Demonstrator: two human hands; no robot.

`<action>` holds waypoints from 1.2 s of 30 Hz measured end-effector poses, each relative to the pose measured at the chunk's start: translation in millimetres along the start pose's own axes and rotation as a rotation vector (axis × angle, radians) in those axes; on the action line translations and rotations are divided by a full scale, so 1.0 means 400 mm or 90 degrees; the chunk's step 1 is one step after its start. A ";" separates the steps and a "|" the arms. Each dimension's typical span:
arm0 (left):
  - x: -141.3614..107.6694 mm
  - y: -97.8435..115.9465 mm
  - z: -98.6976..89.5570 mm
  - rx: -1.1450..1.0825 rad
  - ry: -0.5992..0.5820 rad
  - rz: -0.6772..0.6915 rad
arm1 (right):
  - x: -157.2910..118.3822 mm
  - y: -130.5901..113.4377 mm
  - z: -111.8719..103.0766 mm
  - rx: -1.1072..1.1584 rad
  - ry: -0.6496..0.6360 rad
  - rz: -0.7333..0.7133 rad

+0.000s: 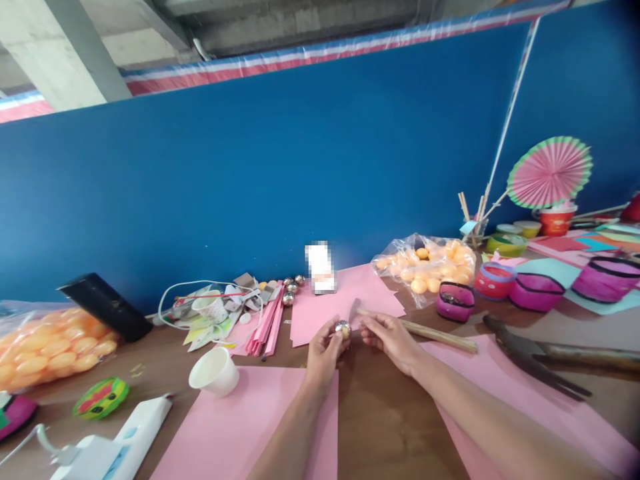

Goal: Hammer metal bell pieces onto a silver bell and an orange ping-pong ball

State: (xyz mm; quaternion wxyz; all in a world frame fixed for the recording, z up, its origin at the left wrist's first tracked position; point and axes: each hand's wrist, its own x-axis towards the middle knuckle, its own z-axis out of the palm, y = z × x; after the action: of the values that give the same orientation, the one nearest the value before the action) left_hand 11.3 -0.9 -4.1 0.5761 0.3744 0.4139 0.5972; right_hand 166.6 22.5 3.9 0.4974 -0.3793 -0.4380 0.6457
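Observation:
Near the middle of the table, my left hand (pixel 324 347) is closed around a shiny metal ball (pixel 343 329), which reflects yellowish light. Just to its right, my right hand (pixel 387 337) has its thumb and fingers pinched together. What they hold, if anything, is too small and blurred to make out. A tool with a wooden handle (pixel 440 335) and a greyish blade-like head (pixel 355 311) lies behind my right hand; I cannot tell whether the fingers touch it. Several more shiny metal balls (pixel 290 289) sit together farther back.
Pink paper sheets (pixel 270 433) lie at left, centre and right. A white paper cup (pixel 214 372) tilts at left, near a power strip (pixel 140 433). Bags of orange balls (pixel 433 267) flank the table. A claw-headed tool (pixel 530 350) rests at right. A blue partition (pixel 300 153) stands behind.

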 end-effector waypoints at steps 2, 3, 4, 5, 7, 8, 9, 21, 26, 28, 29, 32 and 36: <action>-0.002 0.002 0.002 0.009 0.003 0.003 | 0.000 -0.001 -0.003 0.021 -0.015 0.005; -0.002 0.003 0.003 0.015 0.000 0.006 | -0.001 -0.001 -0.002 0.016 -0.020 0.003; -0.003 0.004 0.003 0.023 -0.005 0.011 | -0.002 -0.001 -0.001 0.004 -0.024 -0.003; -0.003 0.005 0.003 0.034 -0.012 0.016 | -0.003 0.000 0.001 -0.015 -0.027 -0.011; -0.004 0.005 0.002 0.060 -0.024 0.024 | -0.006 0.002 0.008 -0.056 -0.036 -0.038; -0.004 0.005 0.002 0.072 -0.031 0.028 | -0.007 0.002 0.011 -0.072 -0.043 -0.052; -0.004 0.004 0.002 0.082 -0.038 0.030 | -0.008 0.003 0.014 -0.085 -0.051 -0.066; -0.013 0.012 0.009 0.131 -0.055 0.045 | -0.018 -0.016 0.019 -0.328 -0.097 -0.248; -0.015 0.012 0.011 0.155 -0.071 0.061 | -0.019 -0.021 0.019 -0.343 -0.111 -0.235; -0.015 0.012 0.011 0.156 -0.065 0.062 | -0.020 -0.022 0.020 -0.349 -0.105 -0.230; -0.015 0.013 0.011 0.154 -0.060 0.061 | -0.020 -0.023 0.020 -0.351 -0.102 -0.228; -0.015 0.013 0.010 0.148 -0.054 0.057 | -0.019 -0.023 0.020 -0.354 -0.098 -0.230; -0.014 0.010 0.008 0.157 -0.061 0.067 | -0.017 -0.020 0.020 -0.356 -0.100 -0.240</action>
State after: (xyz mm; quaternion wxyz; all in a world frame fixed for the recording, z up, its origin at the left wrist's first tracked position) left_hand 13.2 -6.2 1.1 0.5129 0.4913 0.4361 0.5526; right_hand 163.1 15.2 14.5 0.4494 -0.3628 -0.6972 0.4247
